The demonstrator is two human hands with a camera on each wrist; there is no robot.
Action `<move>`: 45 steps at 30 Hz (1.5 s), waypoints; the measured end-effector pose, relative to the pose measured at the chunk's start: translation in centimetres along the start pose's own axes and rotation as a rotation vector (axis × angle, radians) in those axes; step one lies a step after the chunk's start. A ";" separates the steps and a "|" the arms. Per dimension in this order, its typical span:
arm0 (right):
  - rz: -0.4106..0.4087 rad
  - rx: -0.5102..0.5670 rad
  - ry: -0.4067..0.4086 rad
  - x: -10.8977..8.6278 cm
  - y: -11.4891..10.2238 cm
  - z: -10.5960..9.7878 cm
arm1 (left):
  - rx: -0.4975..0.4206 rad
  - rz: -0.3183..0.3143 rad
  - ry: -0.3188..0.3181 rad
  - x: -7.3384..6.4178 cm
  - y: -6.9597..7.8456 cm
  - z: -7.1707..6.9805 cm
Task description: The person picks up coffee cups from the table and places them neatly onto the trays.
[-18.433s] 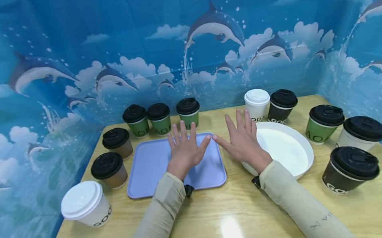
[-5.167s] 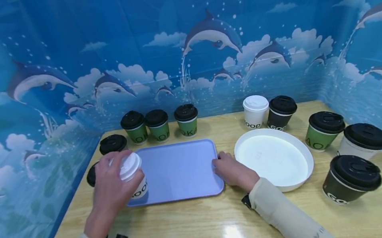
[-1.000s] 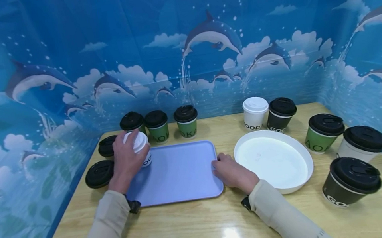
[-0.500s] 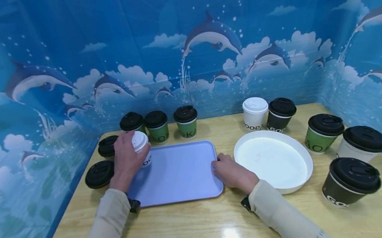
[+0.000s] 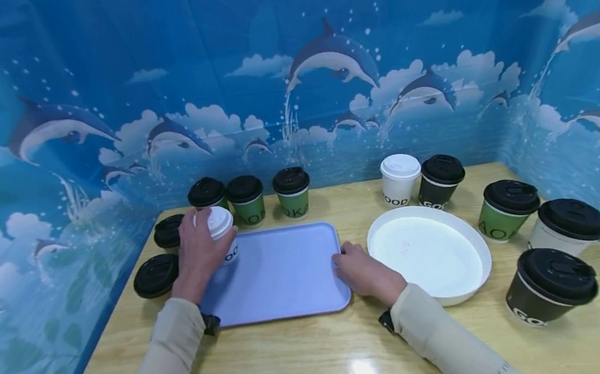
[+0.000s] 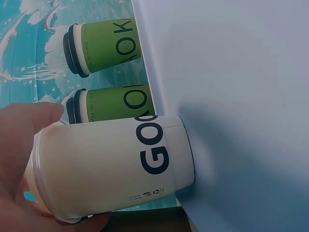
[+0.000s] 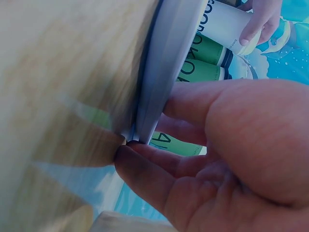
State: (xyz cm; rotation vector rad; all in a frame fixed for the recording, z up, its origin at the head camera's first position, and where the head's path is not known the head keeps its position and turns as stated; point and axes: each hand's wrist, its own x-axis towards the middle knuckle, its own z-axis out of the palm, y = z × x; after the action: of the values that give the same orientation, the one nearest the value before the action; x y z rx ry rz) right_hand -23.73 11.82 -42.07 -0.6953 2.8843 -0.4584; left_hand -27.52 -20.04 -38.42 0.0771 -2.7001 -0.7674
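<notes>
My left hand (image 5: 198, 246) grips a white paper coffee cup (image 5: 231, 251) with a white lid, fingers and thumb around its upper part. In the left wrist view the cup (image 6: 111, 164) meets the surface of the lavender tray (image 5: 283, 277) with its base, at the far left corner. At the tray's right edge, my right hand (image 5: 367, 271) holds the rim with curled fingers. The right wrist view shows the thumb against the tray's side (image 7: 166, 72) and the fingertips (image 7: 133, 162) low by its edge.
Green cups with black lids (image 5: 292, 193) line the back. Brown black-lidded cups (image 5: 157, 275) stand left of the tray. To the right lies a round white dish (image 5: 428, 252), with a white cup (image 5: 400, 180), black cups (image 5: 551, 285) and a green cup (image 5: 508, 210) around it.
Both hands were spread and bare at first. The left hand took the white cup from the front left and carried it to the tray's far corner; the right took the tray's edge. Lately almost still.
</notes>
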 end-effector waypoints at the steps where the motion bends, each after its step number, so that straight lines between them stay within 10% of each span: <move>1: -0.002 -0.002 -0.001 0.0 0.0 0.1 | 0.003 -0.005 -0.009 0.0 0.0 0.0; 21: 0.001 -0.007 -0.010 0.0 0.1 -0.2 | 0.109 0.036 0.005 -4.3 2.7 -5.0; 45: 0.015 -0.003 -0.024 0.0 0.0 -0.2 | 0.206 -0.097 -0.076 -7.9 -2.5 -7.8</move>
State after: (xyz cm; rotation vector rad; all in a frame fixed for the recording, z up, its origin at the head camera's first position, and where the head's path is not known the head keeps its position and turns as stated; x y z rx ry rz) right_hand -23.74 11.87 -41.88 -0.6738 2.8667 -0.4409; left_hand -17.62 -24.98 -35.88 0.2342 -2.8576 -0.5260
